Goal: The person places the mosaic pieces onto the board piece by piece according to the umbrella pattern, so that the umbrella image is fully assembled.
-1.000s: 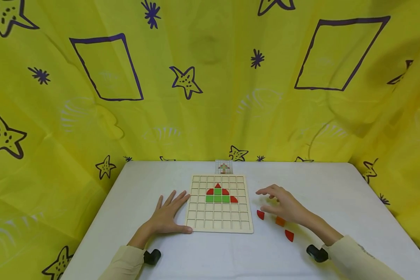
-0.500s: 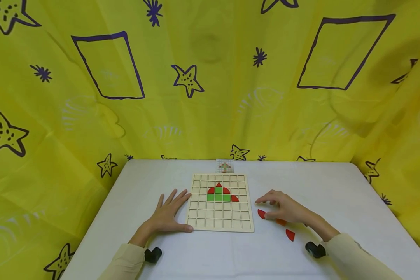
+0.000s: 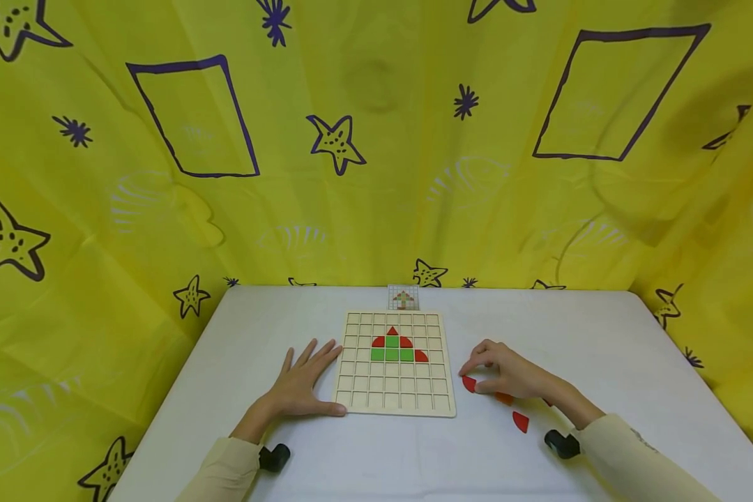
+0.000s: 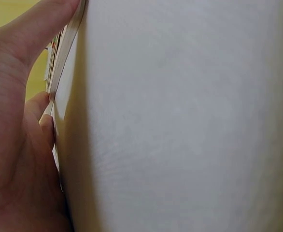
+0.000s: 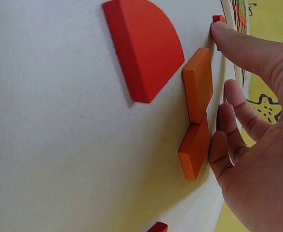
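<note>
The pale wooden grid board (image 3: 392,401) lies flat, bearing green squares (image 3: 392,354), a red triangle (image 3: 392,331) and several red quarter-circle blocks. Along its left side, my left hand (image 3: 301,390) has its fingers spread, with the thumb at the near corner and fingertips at the edge. To the right of the board, my right hand (image 3: 514,371) pinches a red quarter-circle block (image 3: 469,385) between thumb and index finger, low at the tabletop. In the right wrist view only a sliver of that block (image 5: 219,18) shows past the thumb.
Two orange blocks (image 5: 199,84) lie touching beneath my right palm. A loose red quarter-circle block (image 5: 148,43) sits nearer me, with another red piece (image 5: 158,227) partly in view. A pattern card (image 3: 404,298) is behind the board; a yellow curtain (image 3: 376,209) backs the white table.
My right hand has lowered, and its thumb and index finger have closed on the red quarter-circle block. The left hand stays at the board; the head view has shifted slightly.
</note>
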A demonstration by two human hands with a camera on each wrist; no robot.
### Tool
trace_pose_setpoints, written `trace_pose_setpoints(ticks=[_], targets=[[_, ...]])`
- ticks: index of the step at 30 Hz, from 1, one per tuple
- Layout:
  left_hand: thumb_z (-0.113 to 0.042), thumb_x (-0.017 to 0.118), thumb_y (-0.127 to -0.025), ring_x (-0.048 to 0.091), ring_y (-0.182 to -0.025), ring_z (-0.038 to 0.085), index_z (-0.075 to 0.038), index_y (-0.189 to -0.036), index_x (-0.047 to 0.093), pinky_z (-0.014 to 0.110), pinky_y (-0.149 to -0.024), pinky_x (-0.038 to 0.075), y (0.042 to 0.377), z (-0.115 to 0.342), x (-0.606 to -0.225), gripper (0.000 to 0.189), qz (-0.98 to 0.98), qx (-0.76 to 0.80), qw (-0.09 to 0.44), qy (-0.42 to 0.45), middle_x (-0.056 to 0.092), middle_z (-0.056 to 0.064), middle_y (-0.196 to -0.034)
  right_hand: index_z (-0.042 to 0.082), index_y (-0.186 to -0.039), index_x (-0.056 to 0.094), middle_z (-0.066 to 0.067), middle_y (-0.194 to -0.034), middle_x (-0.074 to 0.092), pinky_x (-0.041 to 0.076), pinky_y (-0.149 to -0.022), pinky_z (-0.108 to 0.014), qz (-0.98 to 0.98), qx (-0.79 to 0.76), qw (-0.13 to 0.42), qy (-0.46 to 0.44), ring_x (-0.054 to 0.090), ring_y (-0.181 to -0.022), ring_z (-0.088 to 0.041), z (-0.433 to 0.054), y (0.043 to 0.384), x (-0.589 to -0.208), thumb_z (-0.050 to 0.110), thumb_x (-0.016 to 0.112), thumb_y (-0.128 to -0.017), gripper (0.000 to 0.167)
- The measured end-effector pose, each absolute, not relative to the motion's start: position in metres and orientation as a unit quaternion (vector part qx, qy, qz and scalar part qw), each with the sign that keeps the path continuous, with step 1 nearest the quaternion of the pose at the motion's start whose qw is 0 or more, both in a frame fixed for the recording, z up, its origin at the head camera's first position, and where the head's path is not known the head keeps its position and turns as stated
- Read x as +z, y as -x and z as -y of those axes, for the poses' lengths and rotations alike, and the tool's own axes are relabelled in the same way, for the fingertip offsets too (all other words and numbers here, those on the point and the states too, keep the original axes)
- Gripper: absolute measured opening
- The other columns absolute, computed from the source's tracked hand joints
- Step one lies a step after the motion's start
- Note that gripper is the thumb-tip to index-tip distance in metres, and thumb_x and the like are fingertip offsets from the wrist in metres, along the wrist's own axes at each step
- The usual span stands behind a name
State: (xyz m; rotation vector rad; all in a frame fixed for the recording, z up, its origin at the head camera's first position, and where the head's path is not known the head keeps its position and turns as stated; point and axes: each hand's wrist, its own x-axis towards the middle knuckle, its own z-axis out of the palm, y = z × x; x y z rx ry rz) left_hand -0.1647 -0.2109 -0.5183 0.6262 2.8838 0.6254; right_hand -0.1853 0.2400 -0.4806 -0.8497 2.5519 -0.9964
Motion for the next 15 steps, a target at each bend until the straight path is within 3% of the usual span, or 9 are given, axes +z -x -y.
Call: trace_pose_setpoints(ticks=[15], targets=[[-0.081, 0.073, -0.067, 0.004, -0.159, 0.033, -0.026, -0.164, 0.028, 0.069, -0.118, -0.008, 0.1641, 0.2101, -0.5155, 0.120, -0.953, 0.211, 0.063, -0.207, 0.020, -0.002, -0.171, 0.025, -0.106, 0.079, 0.002, -0.112, 0.057, 0.046, -0.089, -0.037, -0.887, -0.342, 0.117, 0.288, 0.049, -0.109, -0.024, -0.2416, 0.1840, -0.4845, 0.013, 0.082, -0.087, 0.023]])
